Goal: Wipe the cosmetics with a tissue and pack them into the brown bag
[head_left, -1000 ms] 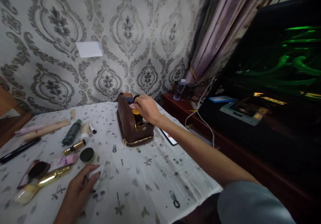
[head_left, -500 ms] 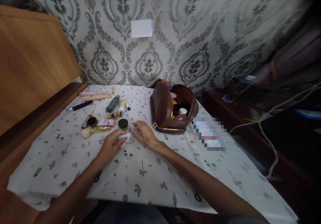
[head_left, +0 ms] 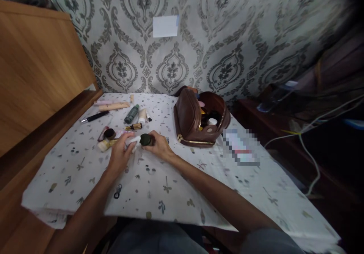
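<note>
My right hand (head_left: 159, 146) grips a small jar with a dark green lid (head_left: 146, 139), its fingers around the jar's right side. In my left hand (head_left: 120, 151) is a crumpled white wipe (head_left: 132, 143), held against the jar's left side. Just beyond the hands lies a gold-and-black tube (head_left: 133, 126). Left of them are a round dark pot (head_left: 109, 134) and a gold-handled brush (head_left: 103, 145), which my left hand partly covers. Farther back, a green bottle (head_left: 132, 114) lies beside a small cream tube (head_left: 142, 115).
An open brown cosmetic bag (head_left: 187, 119), full of small items, stands to the right. Past it lies a blurred-out flat object (head_left: 240, 148). A black pen (head_left: 95, 116) and a peach tube (head_left: 114, 106) lie at the back left. White cables (head_left: 313, 170) hang off the right side.
My right hand has closed on the green-lidded jar, which stood on the table before. My left hand has brought the wipe up against it. The view has shifted slightly.
</note>
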Tool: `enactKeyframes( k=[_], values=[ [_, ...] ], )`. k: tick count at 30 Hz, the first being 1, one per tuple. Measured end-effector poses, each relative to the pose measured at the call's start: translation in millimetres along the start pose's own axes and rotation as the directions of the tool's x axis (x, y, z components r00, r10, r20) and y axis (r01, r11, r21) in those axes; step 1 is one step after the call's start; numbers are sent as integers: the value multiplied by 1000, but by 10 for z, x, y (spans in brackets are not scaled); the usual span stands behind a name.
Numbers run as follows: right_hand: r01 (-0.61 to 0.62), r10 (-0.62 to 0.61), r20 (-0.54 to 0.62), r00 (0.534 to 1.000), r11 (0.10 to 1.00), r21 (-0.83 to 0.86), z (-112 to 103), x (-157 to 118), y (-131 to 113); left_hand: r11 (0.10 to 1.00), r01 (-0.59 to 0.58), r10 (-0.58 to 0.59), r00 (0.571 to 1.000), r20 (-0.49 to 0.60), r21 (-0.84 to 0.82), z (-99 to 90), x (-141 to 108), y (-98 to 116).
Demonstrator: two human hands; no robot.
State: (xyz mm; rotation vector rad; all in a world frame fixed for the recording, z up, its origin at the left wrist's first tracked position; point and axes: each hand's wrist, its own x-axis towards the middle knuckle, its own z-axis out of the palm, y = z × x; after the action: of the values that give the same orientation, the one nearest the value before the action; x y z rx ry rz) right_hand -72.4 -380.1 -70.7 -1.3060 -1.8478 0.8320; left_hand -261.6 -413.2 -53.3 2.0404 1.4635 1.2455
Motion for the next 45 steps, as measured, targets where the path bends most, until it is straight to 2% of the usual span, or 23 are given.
enactKeyframes(
  k=[2, 6, 9, 15, 19, 25, 33, 41, 45],
  values=[
    [19, -19, -36, 999, 1000, -1, -30, -95, -14, 998, -52, 51, 998, 21, 31, 19, -28, 47],
    [70, -78, -93, 993, 994, -83, -45, -261, 6, 979, -203, 197, 970, 140, 30, 101, -98, 113],
    [98, -110, -105, 988, 989, -114, -26, -355, 39, 966, -256, 248, 952, 177, 22, 158, -131, 128],
    [247, -262, -80, 962, 956, -160, -19, -443, 26, 964, -265, 260, 956, 138, 17, 186, -120, 130],
    [306, -313, -92, 945, 949, -77, -20, -442, 45, 978, -208, 207, 975, 81, 2, 186, -100, 129],
    [291, -281, -108, 954, 953, 83, 16, -426, 153, 997, -74, 76, 994, 77, -36, 178, -44, 80],
    [165, -150, -91, 984, 970, 180, 19, -406, 195, 995, 22, -10, 992, 128, -93, 185, -25, 25],
    [163, -134, -195, 972, 976, 146, -8, -416, 159, 994, 2, 19, 982, 186, -111, 166, -54, 55],
    [137, -113, -238, 965, 987, 87, -19, -403, 150, 989, -96, 115, 977, 180, -109, 164, -78, 112]
  ],
)
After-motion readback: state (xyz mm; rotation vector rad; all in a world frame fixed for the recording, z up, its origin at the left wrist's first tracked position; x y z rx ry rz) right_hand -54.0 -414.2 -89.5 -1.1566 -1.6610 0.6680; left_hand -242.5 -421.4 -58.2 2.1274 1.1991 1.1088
